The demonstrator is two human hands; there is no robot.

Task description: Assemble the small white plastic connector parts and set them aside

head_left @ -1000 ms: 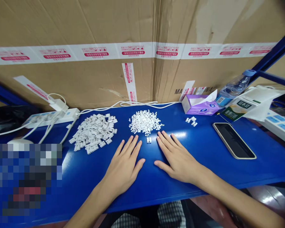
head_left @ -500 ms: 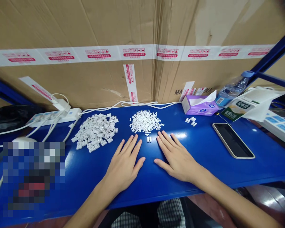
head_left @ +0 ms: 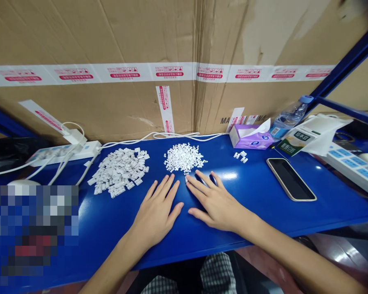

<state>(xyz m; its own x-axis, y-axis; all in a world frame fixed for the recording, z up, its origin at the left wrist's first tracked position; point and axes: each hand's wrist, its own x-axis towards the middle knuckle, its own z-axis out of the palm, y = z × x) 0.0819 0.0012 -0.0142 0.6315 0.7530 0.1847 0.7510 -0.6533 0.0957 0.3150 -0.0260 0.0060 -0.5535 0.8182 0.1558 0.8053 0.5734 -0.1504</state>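
My left hand (head_left: 156, 210) lies flat on the blue table (head_left: 257, 192), fingers stretched out, holding nothing. My right hand (head_left: 213, 200) is beside it, slightly raised, fingers spread; its index fingertip touches a tiny white part (head_left: 186, 178) at the near edge of the pile of small white pieces (head_left: 184, 157). A bigger pile of larger white plastic parts (head_left: 119, 171) lies to the left of my left hand. A few finished-looking white parts (head_left: 241, 157) sit apart at the right.
A phone (head_left: 290, 179) lies face up on the right. Behind it are a purple tissue pack (head_left: 251, 136), a water bottle (head_left: 286, 118), a carton (head_left: 294, 143) and a power strip (head_left: 352, 165). Another power strip (head_left: 64, 151) with cables lies at left. Cardboard boxes (head_left: 110, 49) wall the back.
My right hand has shifted left and lifted a little, its index finger reaching the small white part between the hands. My left hand has stayed flat.
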